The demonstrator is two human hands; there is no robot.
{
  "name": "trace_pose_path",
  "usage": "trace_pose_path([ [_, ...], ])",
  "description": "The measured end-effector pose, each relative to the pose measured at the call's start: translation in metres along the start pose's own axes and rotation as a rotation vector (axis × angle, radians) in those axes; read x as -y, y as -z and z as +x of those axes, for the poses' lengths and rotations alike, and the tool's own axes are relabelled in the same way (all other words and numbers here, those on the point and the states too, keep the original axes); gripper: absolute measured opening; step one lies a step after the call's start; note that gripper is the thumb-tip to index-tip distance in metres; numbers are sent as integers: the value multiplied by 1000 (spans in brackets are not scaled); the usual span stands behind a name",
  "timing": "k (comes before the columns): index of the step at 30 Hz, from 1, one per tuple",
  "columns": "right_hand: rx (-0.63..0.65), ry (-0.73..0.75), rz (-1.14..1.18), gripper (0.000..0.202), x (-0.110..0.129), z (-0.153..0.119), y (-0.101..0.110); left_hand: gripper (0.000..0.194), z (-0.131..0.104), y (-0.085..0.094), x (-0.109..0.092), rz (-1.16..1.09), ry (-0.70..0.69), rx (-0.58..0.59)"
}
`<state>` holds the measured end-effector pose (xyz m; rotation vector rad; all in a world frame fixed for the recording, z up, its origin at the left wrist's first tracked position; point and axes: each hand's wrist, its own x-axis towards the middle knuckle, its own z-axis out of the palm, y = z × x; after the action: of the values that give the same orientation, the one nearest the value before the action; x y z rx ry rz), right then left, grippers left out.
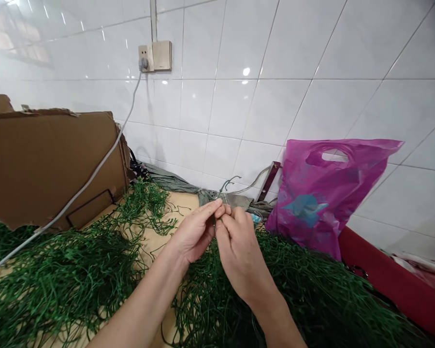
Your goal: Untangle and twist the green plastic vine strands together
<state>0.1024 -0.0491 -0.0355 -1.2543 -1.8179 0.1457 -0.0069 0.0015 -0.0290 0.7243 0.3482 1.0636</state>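
Stem, thin, dark green, wiry, at clock centre, tip toward one — pinched between bare left hand and right hand. Tangled green stringy strands heaped at eight and four. Apparently close single-strand fingerwork — likely calling next for a steady pinch.
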Motion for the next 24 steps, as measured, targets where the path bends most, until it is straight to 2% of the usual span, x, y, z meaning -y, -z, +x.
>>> trace_pose_path([
  [4, 157, 164, 11, 31, 8, 3, 8, 46, 2, 2, -1, -141, 177, -43],
  [6, 207, 196, 57, 30, 9, 5, 23, 45, 2, 3, -5, -153, 160, -26],
  [9, 219, 99, 52, 28, 0, 3, 56, 41, 0, 3, -12, -77, 60, -34],
  [12, 213, -1, -53, 31, -18, -8, 89, 39, -2, 5, -19, -18, 5, -55],
  [15, 212, -11, -187, 25, -35, -20, 107, 33, -1, 7, -19, -28, -20, -34],
  [19, 135, -9, -266, 19, -33, -21, 102, 24, -1, 5, -14, -22, -41, -38],
  [24, 159, -12, -194, 13, -10, -11, 71, 26, -3, -5, -11, -40, -74, -34],
])
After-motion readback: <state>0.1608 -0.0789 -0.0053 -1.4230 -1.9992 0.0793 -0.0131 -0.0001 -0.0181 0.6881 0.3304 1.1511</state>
